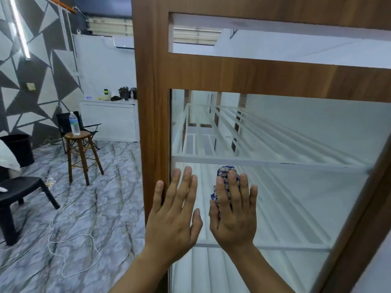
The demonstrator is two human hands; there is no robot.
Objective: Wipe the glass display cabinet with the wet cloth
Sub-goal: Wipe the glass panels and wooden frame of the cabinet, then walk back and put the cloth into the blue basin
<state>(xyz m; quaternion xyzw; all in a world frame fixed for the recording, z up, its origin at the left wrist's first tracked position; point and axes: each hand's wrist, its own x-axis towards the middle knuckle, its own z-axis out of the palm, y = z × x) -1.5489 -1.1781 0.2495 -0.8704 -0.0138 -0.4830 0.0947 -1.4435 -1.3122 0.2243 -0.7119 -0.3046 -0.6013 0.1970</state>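
My right hand (pixel 233 210) is flat on the glass pane (pixel 296 187) of the cabinet (pixel 152 102), fingers spread and pointing up, pressing the cloth (pixel 225 176) against it. The cloth is a bunched blue-and-white checked wad, its long axis running up and down the pane; the top pokes out above my fingertips, just under the white shelf edge (pixel 264 163), and a lower corner shows on the left by my thumb. So that hand is splayed over the cloth, pinning it rather than fisting it.

My left hand (pixel 175 214) is open too, holding nothing, palm laid just beside on the left, fingers up. Its little finger lies over the tall wooden frame post, the others over the glass edge.

The cabinet stands upright, long axis vertical, white shelves receding behind the pane.

Far left across the marbled floor (pixel 84 208), a wooden stool (pixel 81 153) carries a water bottle (pixel 74 123); a black chair (pixel 19 197) sits nearer, white cables trailing between.
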